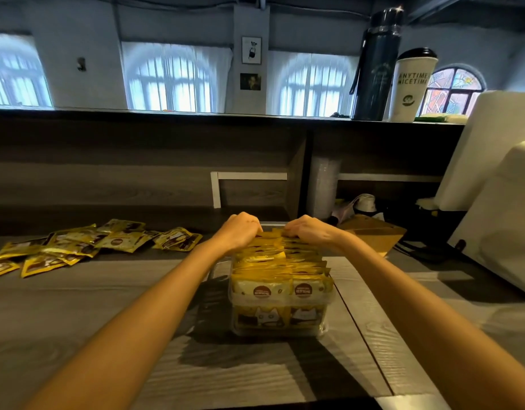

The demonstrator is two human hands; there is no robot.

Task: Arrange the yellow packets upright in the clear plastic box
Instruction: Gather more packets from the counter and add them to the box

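A clear plastic box (280, 328) stands on the grey wooden counter, packed with several yellow packets (280, 263) standing upright in two rows. My left hand (240, 229) and my right hand (307, 230) both reach over the far end of the box, fingers curled onto the top edges of the rearmost packets. The fingertips are hidden behind the knuckles. More yellow packets (78, 247) lie flat in a loose heap on the counter at the left.
A brown paper bag (370, 233) lies behind the box on the right, beside a white machine (497, 208). A raised dark shelf (196, 113) carries a dark flask (376, 66) and a white cup (410, 84). A stack of clear cups (324, 187) stands behind.
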